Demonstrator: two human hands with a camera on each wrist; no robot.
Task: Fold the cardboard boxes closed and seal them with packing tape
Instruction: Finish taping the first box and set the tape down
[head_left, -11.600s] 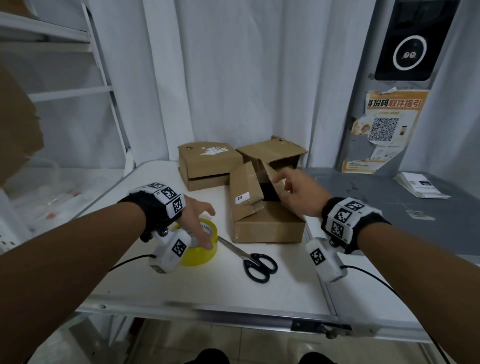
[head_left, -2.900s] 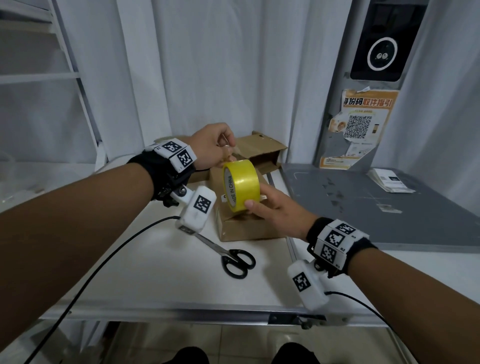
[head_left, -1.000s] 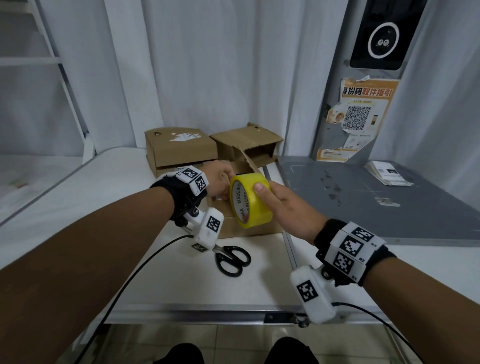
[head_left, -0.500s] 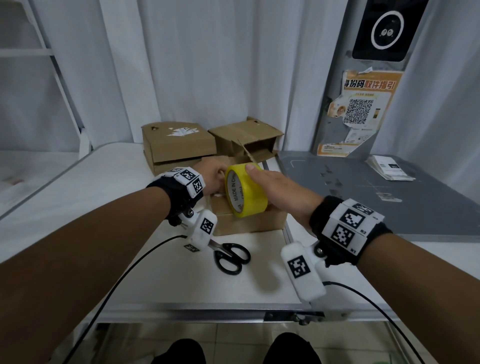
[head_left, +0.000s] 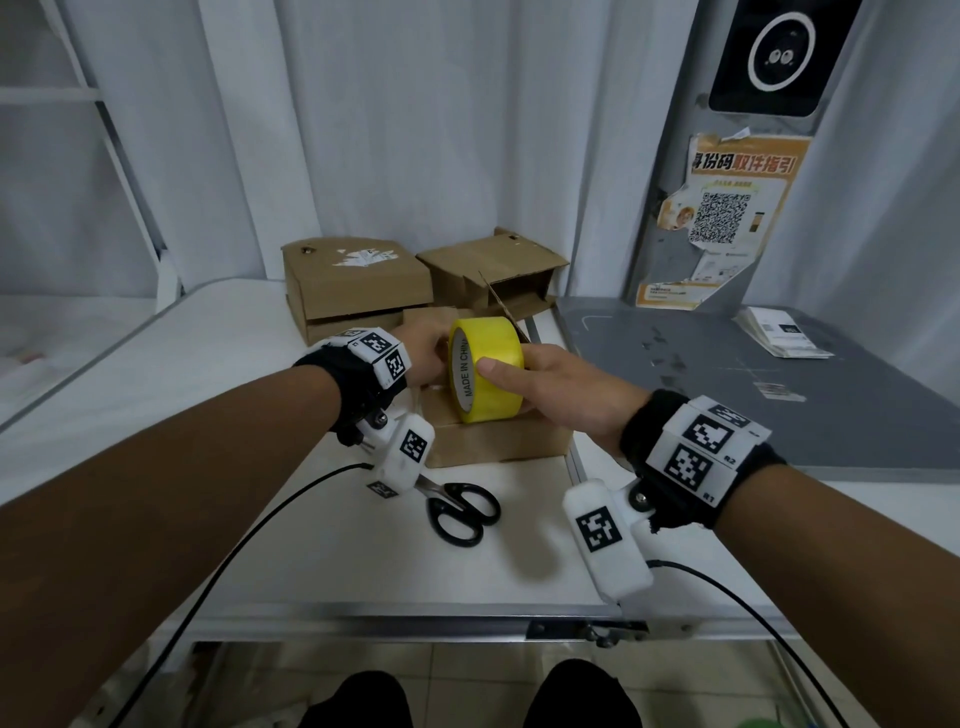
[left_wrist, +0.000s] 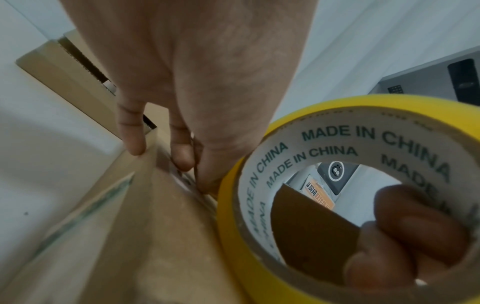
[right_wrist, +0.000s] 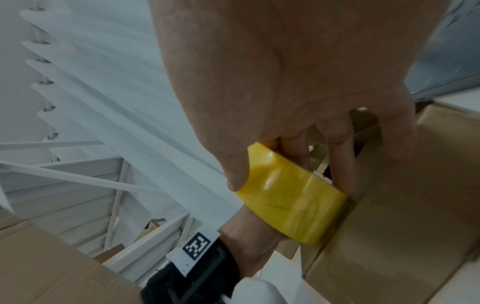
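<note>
The right hand (head_left: 558, 382) grips the yellow tape roll (head_left: 485, 369) upright on the near box (head_left: 493, 441) — the left hand (head_left: 423, 353) presses straight fingertips (left_wrist: 135, 144) onto its top.

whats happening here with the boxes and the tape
A person is taping a cardboard box shut on a white table. The right hand grips a yellow tape roll standing on edge on the box top, while the left hand presses fingertips onto the box beside the roll. Scissors lie unused in front, and two more boxes wait behind.
</note>
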